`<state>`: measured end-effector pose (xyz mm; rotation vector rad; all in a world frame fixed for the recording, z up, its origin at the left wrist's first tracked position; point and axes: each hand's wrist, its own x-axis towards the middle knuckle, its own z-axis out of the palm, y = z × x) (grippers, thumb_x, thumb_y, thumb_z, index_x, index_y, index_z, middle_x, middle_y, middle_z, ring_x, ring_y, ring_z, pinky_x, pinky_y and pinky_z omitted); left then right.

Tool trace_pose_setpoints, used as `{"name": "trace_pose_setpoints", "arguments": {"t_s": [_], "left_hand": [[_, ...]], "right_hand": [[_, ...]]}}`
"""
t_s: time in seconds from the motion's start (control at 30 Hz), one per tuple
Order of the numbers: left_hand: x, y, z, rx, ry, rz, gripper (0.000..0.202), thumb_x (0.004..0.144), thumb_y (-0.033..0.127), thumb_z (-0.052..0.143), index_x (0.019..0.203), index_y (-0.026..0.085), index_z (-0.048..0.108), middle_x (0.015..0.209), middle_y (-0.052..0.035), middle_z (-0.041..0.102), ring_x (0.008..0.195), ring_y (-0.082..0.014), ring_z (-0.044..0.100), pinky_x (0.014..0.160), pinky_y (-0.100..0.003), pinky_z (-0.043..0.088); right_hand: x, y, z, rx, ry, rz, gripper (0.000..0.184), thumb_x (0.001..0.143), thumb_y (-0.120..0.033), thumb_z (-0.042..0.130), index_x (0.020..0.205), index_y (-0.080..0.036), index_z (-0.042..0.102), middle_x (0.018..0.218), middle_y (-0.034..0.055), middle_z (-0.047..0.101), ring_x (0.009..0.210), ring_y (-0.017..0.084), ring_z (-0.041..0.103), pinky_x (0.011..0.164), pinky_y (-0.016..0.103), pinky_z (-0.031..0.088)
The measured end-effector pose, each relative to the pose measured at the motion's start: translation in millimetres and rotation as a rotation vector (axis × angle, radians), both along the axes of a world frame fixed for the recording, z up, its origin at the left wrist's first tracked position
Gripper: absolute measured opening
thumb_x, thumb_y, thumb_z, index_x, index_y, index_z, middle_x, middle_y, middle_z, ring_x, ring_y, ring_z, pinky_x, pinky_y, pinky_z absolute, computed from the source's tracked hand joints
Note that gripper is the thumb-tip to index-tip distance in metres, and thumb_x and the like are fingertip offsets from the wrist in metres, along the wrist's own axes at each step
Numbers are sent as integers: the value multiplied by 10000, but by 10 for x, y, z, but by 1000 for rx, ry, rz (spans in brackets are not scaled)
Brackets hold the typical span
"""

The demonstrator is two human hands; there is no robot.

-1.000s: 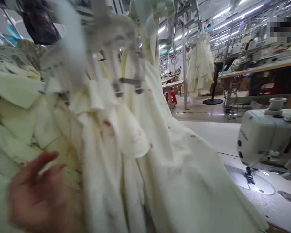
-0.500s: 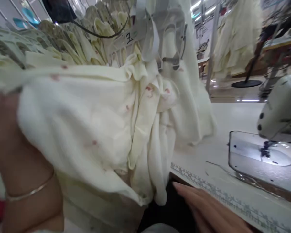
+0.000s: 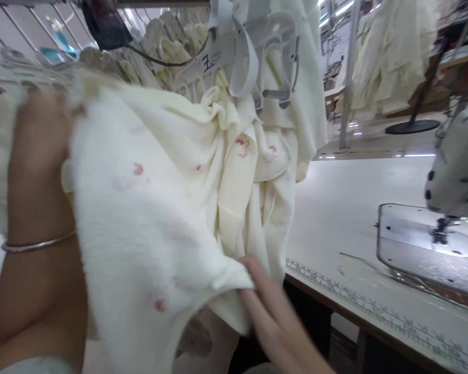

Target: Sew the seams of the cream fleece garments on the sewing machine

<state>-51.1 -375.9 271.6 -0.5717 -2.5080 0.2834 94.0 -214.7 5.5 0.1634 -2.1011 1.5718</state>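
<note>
A cream cloth piece with small red prints [image 3: 148,208] hangs from a white clip hanger [image 3: 253,57] and spreads toward me. My left hand [image 3: 39,150], a thin bangle on its wrist, is raised at the left and grips the cloth's upper edge; its fingers are blurred and partly covered. My right hand [image 3: 273,311] reaches up from below with fingers stretched, touching the cloth's lower hem near the table edge.
A white sewing table [image 3: 343,208] with a printed ruler strip [image 3: 374,311] along its front edge lies at the right. A sewing machine [image 3: 456,166] stands on it at the far right. More cream garments [image 3: 390,52] hang behind, beside a metal pole [image 3: 347,78].
My left hand has lifted the cloth higher. My right hand has moved up and left from the table edge to the cloth's hem. The view has tipped down from the hanger.
</note>
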Motion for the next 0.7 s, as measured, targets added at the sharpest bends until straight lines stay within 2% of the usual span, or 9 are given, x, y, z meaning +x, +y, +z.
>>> {"name": "trace_pose_setpoints", "arguments": {"t_s": [0.07, 0.13, 0.23, 0.27, 0.33, 0.4, 0.57, 0.63, 0.7], "left_hand": [[67, 215, -150, 132, 114, -166, 229, 828, 90, 406, 943, 63, 603, 511, 88, 628, 817, -118, 619, 979, -396, 442], [228, 534, -487, 206, 58, -488, 394, 856, 156, 459, 1249, 163, 493, 895, 9, 724, 892, -138, 642, 871, -336, 526], [511, 1142, -1051, 105, -208, -1002, 592, 866, 185, 416, 1434, 165, 250, 1293, -83, 566, 988, -132, 624, 809, -253, 539], [577, 1343, -1174, 67, -229, -1081, 619, 844, 163, 432, 1435, 138, 249, 1328, -104, 531, 1033, -150, 608, 834, -267, 531], [644, 1673, -1261, 70, -177, -1103, 563, 797, 94, 424, 1359, 117, 401, 1221, -102, 603, 1014, -178, 613, 840, -300, 521], [651, 1849, -1165, 104, -82, -1065, 438, 776, 87, 431, 1179, 149, 591, 1027, -55, 683, 899, -180, 638, 797, -306, 515], [654, 1659, -803, 219, 168, -989, 255, 764, 142, 520, 906, 219, 717, 886, 37, 720, 736, -123, 626, 728, -246, 486], [654, 1487, -761, 257, 222, -913, 239, 756, 138, 532, 869, 234, 720, 885, 66, 717, 758, -107, 624, 753, -222, 471], [648, 1336, -755, 299, 240, -852, 229, 734, 123, 538, 825, 241, 712, 837, 94, 705, 746, -95, 618, 739, -201, 453]], "right_hand": [[231, 410, 384, -6, 37, -6, 114, 894, -224, 384, 919, -235, 495, 719, -29, 579, 619, 123, 572, 526, 191, 462], [338, 745, 723, 81, 76, -62, 82, 833, -187, 444, 812, -232, 509, 559, -66, 490, 457, 90, 472, 383, 163, 349], [295, 1056, 984, 265, 99, -265, 124, 714, -82, 499, 713, -204, 520, 570, -59, 512, 498, 84, 490, 427, 163, 350], [271, 1105, 985, 322, 140, -385, 126, 711, -75, 509, 731, -197, 528, 639, -40, 556, 559, 98, 524, 478, 178, 387], [261, 1107, 854, 414, 267, -686, 84, 777, -105, 521, 791, -187, 529, 749, 1, 585, 658, 129, 552, 584, 226, 439], [301, 977, 576, 460, 342, -880, 49, 869, -155, 494, 840, -179, 525, 775, 24, 568, 706, 141, 549, 641, 249, 452], [345, 335, -282, 362, 211, -556, 122, 954, -203, 418, 943, -199, 539, 781, 22, 570, 713, 152, 555, 636, 253, 464], [305, 110, -467, 312, 205, -519, 185, 981, -318, 394, 998, -210, 543, 753, 20, 559, 689, 162, 554, 641, 268, 465], [245, -34, -500, 302, 248, -578, 375, 965, -495, 366, 1110, -185, 518, 766, 39, 561, 683, 180, 561, 638, 290, 468]]}}
